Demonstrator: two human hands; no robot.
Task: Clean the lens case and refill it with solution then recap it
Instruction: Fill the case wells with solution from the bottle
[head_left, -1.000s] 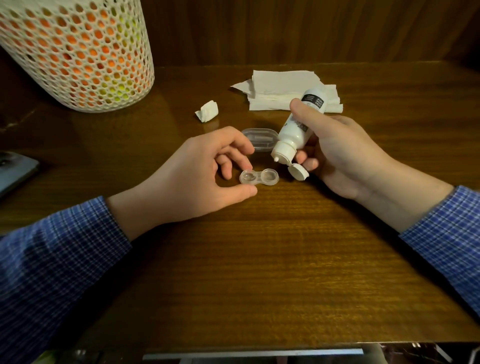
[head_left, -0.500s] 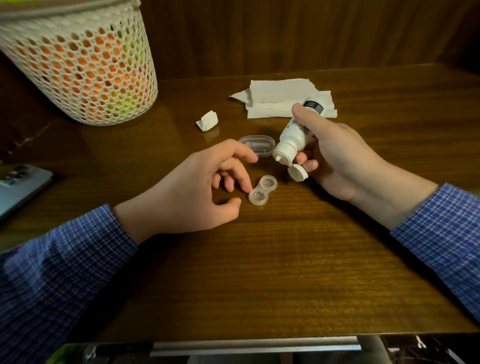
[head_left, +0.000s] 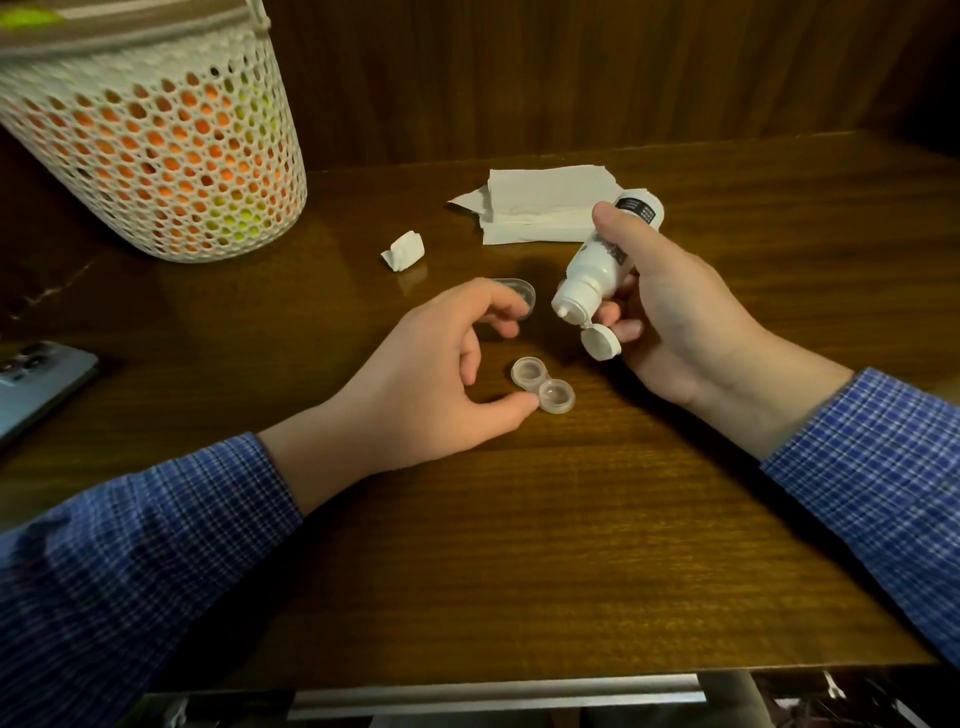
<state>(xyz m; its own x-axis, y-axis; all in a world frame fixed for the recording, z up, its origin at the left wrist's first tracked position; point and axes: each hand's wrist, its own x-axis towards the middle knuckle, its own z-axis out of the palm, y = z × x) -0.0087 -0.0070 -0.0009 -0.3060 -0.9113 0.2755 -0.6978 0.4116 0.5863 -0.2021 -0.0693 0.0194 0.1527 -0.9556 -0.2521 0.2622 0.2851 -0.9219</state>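
Dark wood bench (head_left: 571, 545): mesh basket (head_left: 156, 156) far left, phone (head_left: 36, 379) at left edge, tissues (head_left: 540, 205) far middle, paper scrap (head_left: 404, 251), clear lid (head_left: 519, 296), open lens case (head_left: 543, 385) center.

Table (head_left: 519, 545) near the person lies bare; basket (head_left: 156, 156), tissues (head_left: 540, 208), phone (head_left: 36, 384) crowd the rest.
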